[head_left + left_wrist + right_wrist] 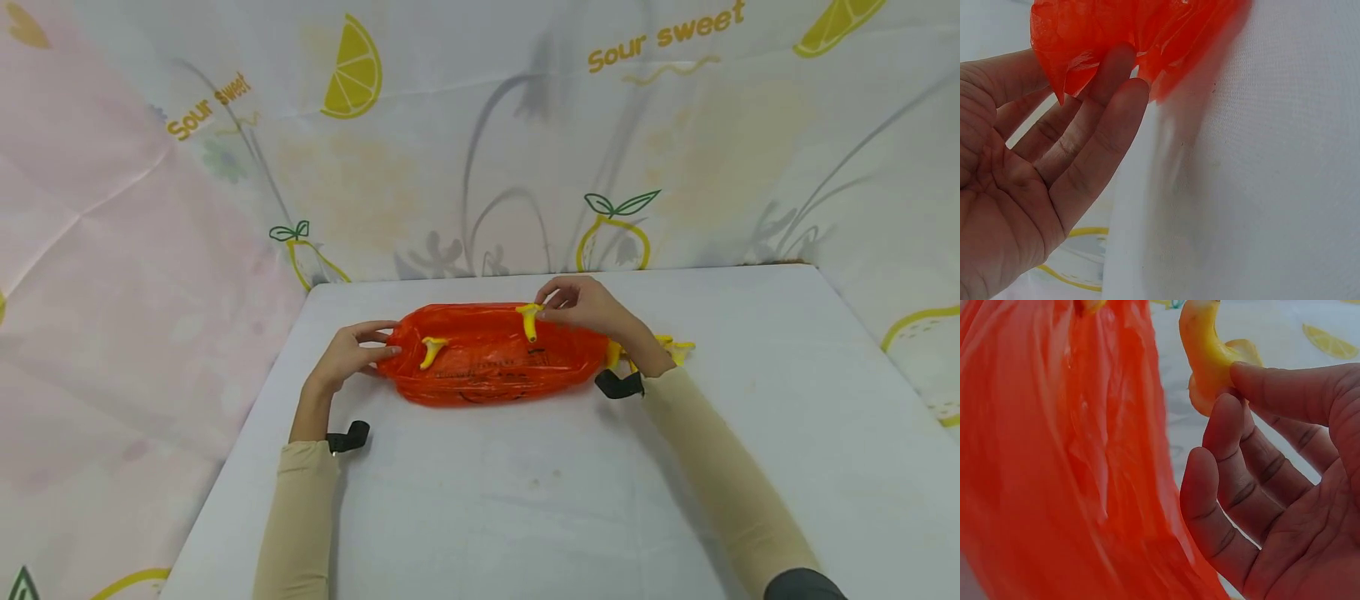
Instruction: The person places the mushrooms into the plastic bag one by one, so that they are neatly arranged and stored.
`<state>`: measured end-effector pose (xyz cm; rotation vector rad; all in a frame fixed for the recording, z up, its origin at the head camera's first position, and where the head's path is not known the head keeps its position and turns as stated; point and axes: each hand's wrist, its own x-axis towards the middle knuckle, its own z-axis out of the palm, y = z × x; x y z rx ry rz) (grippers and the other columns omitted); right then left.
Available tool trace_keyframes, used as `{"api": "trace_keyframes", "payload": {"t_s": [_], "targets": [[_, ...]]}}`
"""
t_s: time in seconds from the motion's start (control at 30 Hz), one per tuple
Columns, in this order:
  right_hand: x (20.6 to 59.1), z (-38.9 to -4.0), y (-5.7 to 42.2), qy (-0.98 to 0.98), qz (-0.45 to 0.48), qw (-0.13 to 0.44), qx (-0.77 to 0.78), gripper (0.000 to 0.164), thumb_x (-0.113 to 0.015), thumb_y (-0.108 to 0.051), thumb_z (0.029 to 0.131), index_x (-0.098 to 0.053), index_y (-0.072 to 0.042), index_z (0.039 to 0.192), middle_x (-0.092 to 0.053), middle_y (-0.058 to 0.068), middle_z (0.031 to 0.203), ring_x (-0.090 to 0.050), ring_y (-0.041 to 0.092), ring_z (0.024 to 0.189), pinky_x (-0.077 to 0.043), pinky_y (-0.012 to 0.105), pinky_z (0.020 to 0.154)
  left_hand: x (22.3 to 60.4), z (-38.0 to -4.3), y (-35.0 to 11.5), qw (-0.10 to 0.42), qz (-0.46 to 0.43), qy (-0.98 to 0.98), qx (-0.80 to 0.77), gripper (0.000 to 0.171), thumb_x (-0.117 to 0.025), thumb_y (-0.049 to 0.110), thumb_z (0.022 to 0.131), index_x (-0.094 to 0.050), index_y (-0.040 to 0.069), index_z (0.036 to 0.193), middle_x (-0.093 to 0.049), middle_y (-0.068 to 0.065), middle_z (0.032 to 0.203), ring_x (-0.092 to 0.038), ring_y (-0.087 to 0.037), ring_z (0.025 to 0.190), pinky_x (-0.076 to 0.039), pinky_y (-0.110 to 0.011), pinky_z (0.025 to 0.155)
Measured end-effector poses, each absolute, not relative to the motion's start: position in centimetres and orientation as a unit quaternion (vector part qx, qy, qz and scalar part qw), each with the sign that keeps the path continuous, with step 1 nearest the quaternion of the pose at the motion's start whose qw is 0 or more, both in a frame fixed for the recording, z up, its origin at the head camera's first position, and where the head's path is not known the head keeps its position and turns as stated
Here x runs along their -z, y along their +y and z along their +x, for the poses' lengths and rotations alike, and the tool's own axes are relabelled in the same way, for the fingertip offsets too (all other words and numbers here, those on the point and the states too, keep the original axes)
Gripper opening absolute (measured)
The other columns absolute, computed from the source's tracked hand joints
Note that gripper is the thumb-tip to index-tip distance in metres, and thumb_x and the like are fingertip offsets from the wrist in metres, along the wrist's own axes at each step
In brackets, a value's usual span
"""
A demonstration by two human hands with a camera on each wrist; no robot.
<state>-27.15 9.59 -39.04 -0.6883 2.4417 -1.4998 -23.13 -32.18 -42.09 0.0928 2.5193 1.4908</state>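
A red plastic bag (491,367) with dark print lies lengthwise across the table. At its left end, my left hand (347,357) holds the edge of the plastic between thumb and fingers; in the left wrist view the fingertips (1134,94) overlap the crinkled film. My right hand (588,308) is over the bag's far right part, pinching a small yellow piece (530,321) shaped like a banana peel. Seen from the right wrist, this piece has a curved stem and flared flaps, with thumb and forefinger at its base. Another yellow piece (432,351) rests on the bag's left part.
Several more yellow pieces (678,348) lie right of the bag, partly behind the right wrist. A white cloth covers the table (487,500). Behind it hangs a patterned curtain (420,167) with lemon prints. Dark camera mounts (348,437) stick out from both wrists.
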Motion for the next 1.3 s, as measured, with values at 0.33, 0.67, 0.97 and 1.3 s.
{"api": "trace_keyframes", "payload": {"t_s": [0.33, 0.67, 0.97, 1.3], "targets": [[40.9, -27.7, 4.9, 0.816, -0.264, 0.1, 0.504, 0.018, -0.076, -0.017, 0.087, -0.07, -0.008, 0.101, -0.07, 0.008, 0.09, -0.064, 0.026, 0.083, -0.051, 0.032, 0.064, 40.1, -22.0, -31.1, 0.113, 0.035, 0.851, -0.512, 0.05, -0.071, 0.01, 0.091, -0.055, 0.0, 0.137, -0.056, -0.029, 0.129, -0.067, -0.029, 0.091, -0.06, -0.038, 0.067], [42.6, -27.8, 0.9, 0.823, -0.243, 0.098, 0.505, 0.014, -0.077, -0.018, 0.086, -0.069, -0.011, 0.096, -0.069, 0.005, 0.089, -0.064, 0.021, 0.083, -0.054, 0.033, 0.065, 39.1, -21.4, -30.7, 0.118, 0.035, 0.852, -0.509, 0.05, -0.07, 0.01, 0.091, -0.055, -0.001, 0.137, -0.056, -0.029, 0.128, -0.065, -0.032, 0.096, -0.06, -0.039, 0.069], [43.8, -27.4, -2.2, 0.848, -0.198, 0.093, 0.483, 0.014, -0.077, -0.017, 0.086, -0.069, -0.011, 0.095, -0.066, 0.003, 0.088, -0.061, 0.02, 0.078, -0.052, 0.028, 0.064, 39.0, -21.4, -30.7, 0.118, 0.036, 0.85, -0.513, 0.049, -0.07, 0.009, 0.091, -0.055, -0.002, 0.137, -0.056, -0.03, 0.129, -0.067, -0.029, 0.091, -0.06, -0.039, 0.069], [44.0, -26.9, -4.2, 0.865, -0.163, 0.083, 0.468, 0.014, -0.076, -0.017, 0.087, -0.07, -0.01, 0.098, -0.066, 0.003, 0.094, -0.06, 0.02, 0.072, -0.052, 0.026, 0.059, 40.2, -22.2, -31.3, 0.117, 0.031, 0.848, -0.516, 0.051, -0.07, 0.01, 0.091, -0.055, 0.0, 0.138, -0.055, -0.03, 0.13, -0.066, -0.031, 0.092, -0.06, -0.04, 0.068]]}}
